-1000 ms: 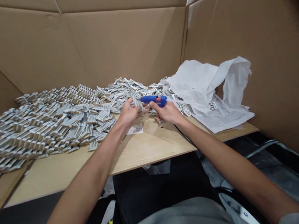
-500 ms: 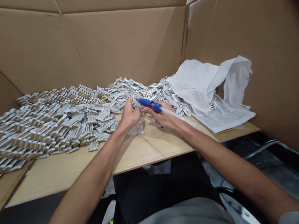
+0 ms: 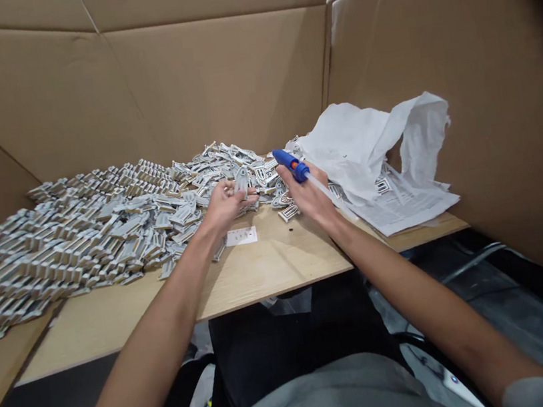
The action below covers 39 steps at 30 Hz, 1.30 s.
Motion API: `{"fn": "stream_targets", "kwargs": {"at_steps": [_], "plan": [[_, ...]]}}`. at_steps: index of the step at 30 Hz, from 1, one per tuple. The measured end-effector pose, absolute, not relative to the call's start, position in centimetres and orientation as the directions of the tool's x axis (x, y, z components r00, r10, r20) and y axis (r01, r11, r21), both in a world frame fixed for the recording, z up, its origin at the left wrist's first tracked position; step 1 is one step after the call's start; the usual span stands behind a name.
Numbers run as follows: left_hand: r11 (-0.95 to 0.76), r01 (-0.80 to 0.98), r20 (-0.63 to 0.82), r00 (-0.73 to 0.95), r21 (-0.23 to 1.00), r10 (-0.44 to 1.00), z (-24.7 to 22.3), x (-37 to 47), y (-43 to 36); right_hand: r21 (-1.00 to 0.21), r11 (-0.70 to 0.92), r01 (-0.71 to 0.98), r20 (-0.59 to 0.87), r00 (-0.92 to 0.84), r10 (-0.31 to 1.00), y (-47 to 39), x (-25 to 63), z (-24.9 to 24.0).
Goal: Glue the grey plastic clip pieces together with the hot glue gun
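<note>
My left hand (image 3: 225, 204) pinches a small flat grey piece (image 3: 241, 179) with a rounded end, held upright above the board. To its right, my right hand (image 3: 309, 191) is wrapped round a blue glue gun (image 3: 290, 162) with an orange part. A long whitish glue stick (image 3: 323, 189) runs out of its back along my wrist. The gun and the grey piece are apart. Under my left hand lies a white printed strip (image 3: 240, 236) on the wooden board (image 3: 274, 263). A pile of loose similar pieces (image 3: 218, 160) lies just behind both hands.
Stacked rows of grey pieces (image 3: 50, 248) cover the left side of the board. At the right, a crumpled white sheet (image 3: 351, 145) lies over printed paper (image 3: 408, 206). Cardboard walls (image 3: 218, 76) stand at the back and sides.
My right hand has drawn the glue gun away to the right from the grey piece. My left hand has shifted slightly left, still holding the piece.
</note>
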<state>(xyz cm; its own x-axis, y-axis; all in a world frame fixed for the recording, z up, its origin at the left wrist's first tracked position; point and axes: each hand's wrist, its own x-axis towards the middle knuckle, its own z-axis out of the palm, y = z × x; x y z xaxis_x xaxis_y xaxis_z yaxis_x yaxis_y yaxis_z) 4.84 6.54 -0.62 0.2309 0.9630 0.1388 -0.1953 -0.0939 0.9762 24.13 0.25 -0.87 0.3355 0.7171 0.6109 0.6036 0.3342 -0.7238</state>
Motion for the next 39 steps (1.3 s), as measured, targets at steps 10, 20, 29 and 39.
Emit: {"fn": "stream_targets", "kwargs": {"at_steps": [10, 20, 29, 39], "plan": [[-0.236, -0.148, 0.258, 0.155, 0.961, 0.954, 0.5, 3.6, 6.6, -0.867, 0.238, 0.437, 0.435, 0.432, 0.790, 1.7, 25.8, -1.2], [-0.150, -0.374, 0.248, 0.230, 0.915, 0.941, 1.1, 4.2, 6.0, -0.863, 0.499, 0.076, 0.505, 0.119, 0.855, 2.4, 25.1, -1.8], [-0.108, -0.417, 0.249, 0.299, 0.902, 0.921, 0.7, 4.5, 5.7, -0.931, 0.328, -0.160, 0.348, -0.113, 0.931, 1.1, 23.6, -1.7], [-0.078, -0.396, 0.195, 0.263, 0.915, 0.945, 0.8, 4.4, 5.8, -0.775, 0.451, -0.443, 0.404, 0.203, 0.892, 1.4, 24.3, -0.5]]}}
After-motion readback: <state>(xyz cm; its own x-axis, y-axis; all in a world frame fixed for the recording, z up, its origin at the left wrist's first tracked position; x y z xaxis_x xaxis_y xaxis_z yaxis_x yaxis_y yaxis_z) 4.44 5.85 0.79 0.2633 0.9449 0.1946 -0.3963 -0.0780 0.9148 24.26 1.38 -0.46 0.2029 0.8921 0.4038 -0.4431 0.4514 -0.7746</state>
